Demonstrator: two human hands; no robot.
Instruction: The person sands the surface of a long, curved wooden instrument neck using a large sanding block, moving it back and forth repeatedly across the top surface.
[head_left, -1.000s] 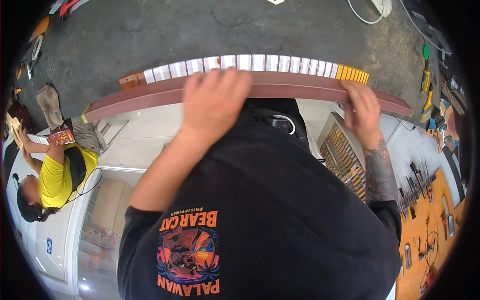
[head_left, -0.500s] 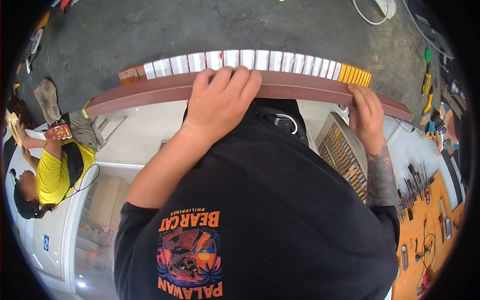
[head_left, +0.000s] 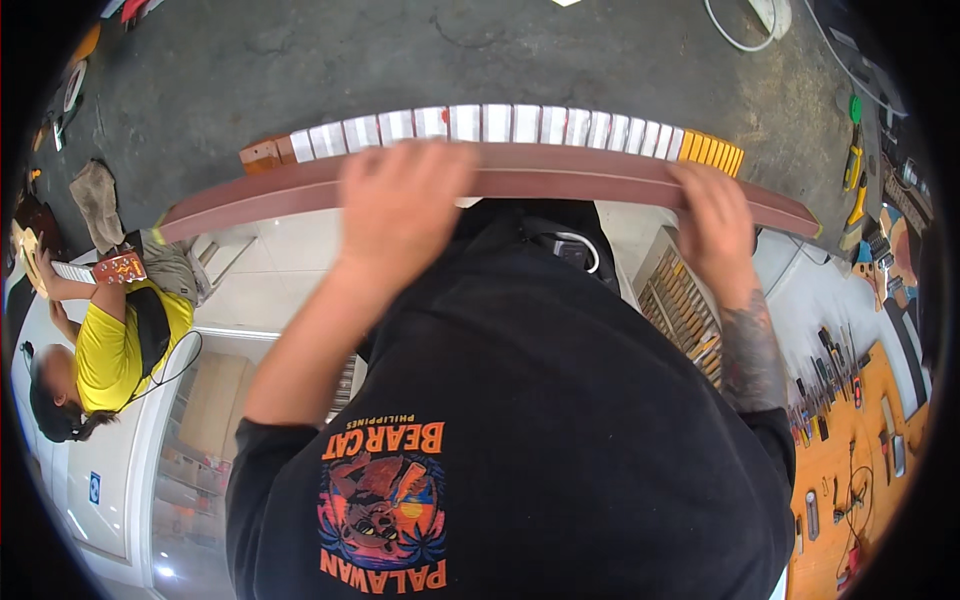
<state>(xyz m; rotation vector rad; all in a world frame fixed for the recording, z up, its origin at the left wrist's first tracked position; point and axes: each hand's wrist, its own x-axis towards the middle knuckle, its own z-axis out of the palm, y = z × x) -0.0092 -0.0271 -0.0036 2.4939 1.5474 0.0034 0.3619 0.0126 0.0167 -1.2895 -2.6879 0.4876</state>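
Observation:
A long reddish-brown bar with yellow-green ends runs across in front of me. Over its left-middle part bends my left hand, smeared by motion, its fingers closed on the far edge. Toward the right end, my right hand also grips the bar, fingers over the top. Just behind the bar shows a guitar neck, its fretboard masked with white strips between the frets. Yellow strips cover its right end, and a bare brown wooden piece shows at the left. The bar hides the neck's near side.
The neck lies over a dark grey worktop. A rag rests at the left. Yellow-handled tools line the right edge, near a wooden tool board. A seated person in a yellow shirt handles a guitar at the left.
My left hand has slid to the left, and my right hand has moved slightly left too. The bar has shifted a little left with them. The masked neck is nearly unchanged.

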